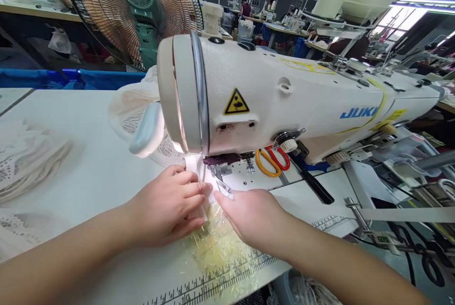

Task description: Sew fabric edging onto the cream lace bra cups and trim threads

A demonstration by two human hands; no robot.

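Note:
My left hand (170, 205) lies on a narrow white fabric strip (195, 165) just left of the presser foot (218, 174) of a white JUKI sewing machine (284, 101). Its fingers are curled together and press the strip against the table. My right hand (250, 215) rests flat to the right of the strip, its fingers stretched toward the presser foot and touching the fabric's edge. More white lace fabric (135, 110) bunches behind the machine's head.
A stack of white lace pieces (28, 162) lies at the table's left. Orange and red scissors (272, 160) lie on the machine bed. A ruler strip (220, 279) runs along the table's front edge. A large fan (135, 6) stands behind. Other people work far back.

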